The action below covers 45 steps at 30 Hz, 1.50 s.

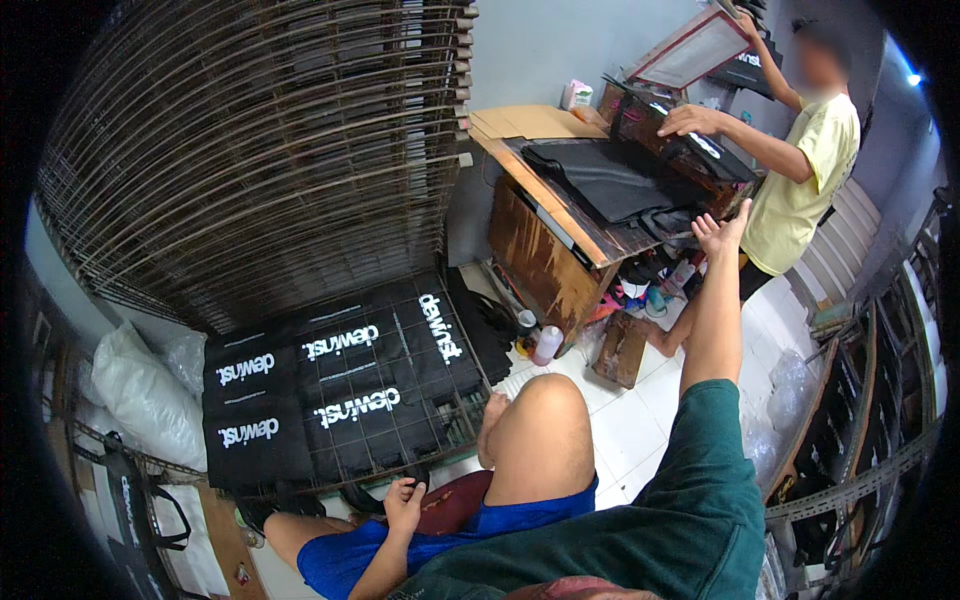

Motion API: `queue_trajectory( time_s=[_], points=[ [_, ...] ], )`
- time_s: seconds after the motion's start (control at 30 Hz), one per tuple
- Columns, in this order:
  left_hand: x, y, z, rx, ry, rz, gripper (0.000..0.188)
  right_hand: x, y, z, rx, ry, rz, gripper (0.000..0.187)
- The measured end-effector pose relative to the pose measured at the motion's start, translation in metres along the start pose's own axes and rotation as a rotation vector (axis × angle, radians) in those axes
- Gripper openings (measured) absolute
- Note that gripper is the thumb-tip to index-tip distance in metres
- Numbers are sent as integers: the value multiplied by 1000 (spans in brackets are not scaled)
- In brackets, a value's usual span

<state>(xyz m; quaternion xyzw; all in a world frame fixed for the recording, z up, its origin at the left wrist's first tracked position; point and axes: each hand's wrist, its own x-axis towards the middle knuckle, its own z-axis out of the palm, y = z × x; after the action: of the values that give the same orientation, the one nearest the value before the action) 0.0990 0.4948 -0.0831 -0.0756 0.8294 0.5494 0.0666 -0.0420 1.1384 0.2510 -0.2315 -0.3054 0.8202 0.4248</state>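
My right hand (722,232) reaches out to the upper right, palm up and fingers spread, with nothing in it. It is nearest the front corner of a worktable (550,262) where black bags (610,180) lie stacked. Low over my lap, my left hand (404,505) has its fingers curled; a small dark bit shows at the fingertips, too small to name. Beyond it, several flat black bags with white lettering (340,350) lie in rows on a lowered wire shelf (420,430).
Raised wire shelves (260,150) fill the upper left. Across the worktable a co-worker in a yellow shirt (800,190) holds up a framed screen (690,48). A pink-white bottle (547,345) and wooden block (620,352) stand on the floor. More racks (850,420) line the right.
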Motion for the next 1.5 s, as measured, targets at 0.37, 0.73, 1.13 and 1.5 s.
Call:
queue_trajectory(
  time_s=[0.37,0.73,1.13,1.5],
  points=[
    [11,68,15,-439,-283,-81,28,-8,-30,70,-201,-357,-154,7],
    [53,285,23,-953,-1115,248,91,-321,-40,173,-154,-1017,-360,43],
    [47,190,-183,-1168,-304,32,34,-377,153,128,-322,-815,219,57],
    [212,122,-287,-1039,-30,-115,33,-282,448,202,-416,-844,719,34]
  ],
)
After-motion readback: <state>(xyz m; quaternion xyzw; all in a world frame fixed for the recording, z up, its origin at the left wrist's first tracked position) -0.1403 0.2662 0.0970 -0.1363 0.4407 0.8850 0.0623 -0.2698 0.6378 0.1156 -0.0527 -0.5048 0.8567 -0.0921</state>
